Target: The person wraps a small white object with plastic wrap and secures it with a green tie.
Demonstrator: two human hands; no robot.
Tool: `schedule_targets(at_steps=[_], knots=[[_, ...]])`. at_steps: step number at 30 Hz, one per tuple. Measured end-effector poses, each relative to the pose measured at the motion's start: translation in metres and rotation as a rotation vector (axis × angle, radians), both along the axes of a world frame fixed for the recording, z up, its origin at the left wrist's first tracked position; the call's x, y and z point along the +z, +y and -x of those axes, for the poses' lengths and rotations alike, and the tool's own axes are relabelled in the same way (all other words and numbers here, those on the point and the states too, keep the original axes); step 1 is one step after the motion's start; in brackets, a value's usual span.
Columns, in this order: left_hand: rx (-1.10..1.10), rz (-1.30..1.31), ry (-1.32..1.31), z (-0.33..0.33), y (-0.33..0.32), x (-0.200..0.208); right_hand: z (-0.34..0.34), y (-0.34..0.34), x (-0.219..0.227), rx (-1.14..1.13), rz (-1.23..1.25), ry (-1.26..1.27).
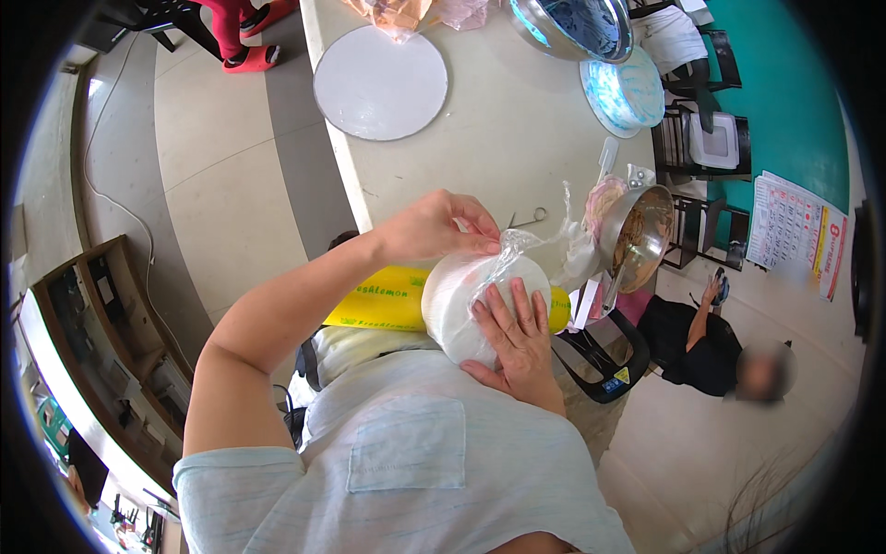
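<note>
A round white roll-shaped thing (pixel 443 300), partly wrapped in clear plastic film (pixel 506 260), stands at the table's near edge, against my body. My left hand (pixel 441 224) reaches over from the left and pinches the film near the top with thumb and fingers. Flat on the white side lies my right hand (pixel 512 337), its fingers stretched out and apart. Behind the white thing runs a bright yellow plastic piece (pixel 378 298) with green print, showing on both sides. Just beyond my left fingertips are small metal scissors (pixel 532 218), their blades partly hidden.
On the table (pixel 498 138) are a round white board (pixel 380 83), a blue-smeared metal bowl (pixel 577 26), a blue-and-white frosted cake (pixel 626 92), a white spatula (pixel 607 157) and a metal bowl with brown residue (pixel 637 235). A person in black (pixel 688 342) sits at right.
</note>
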State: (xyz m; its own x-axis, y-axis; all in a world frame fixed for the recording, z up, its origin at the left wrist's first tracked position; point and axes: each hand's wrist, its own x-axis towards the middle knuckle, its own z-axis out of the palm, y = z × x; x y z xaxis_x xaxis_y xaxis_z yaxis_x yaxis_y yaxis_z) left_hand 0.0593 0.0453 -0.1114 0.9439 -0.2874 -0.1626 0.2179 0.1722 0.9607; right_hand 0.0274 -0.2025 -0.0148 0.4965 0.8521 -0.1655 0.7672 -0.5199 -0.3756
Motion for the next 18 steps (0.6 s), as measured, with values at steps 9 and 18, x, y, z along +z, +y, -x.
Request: schedule_targets(at_steps=[9, 18], knots=[[0.149, -0.108, -0.101, 0.006, 0.004, 0.012, 0.008, 0.001, 0.002, -0.006, -0.011, 0.005], [0.124, -0.173, -0.250, 0.020, 0.000, 0.034, 0.019, 0.003, 0.005, -0.019, -0.017, 0.002]])
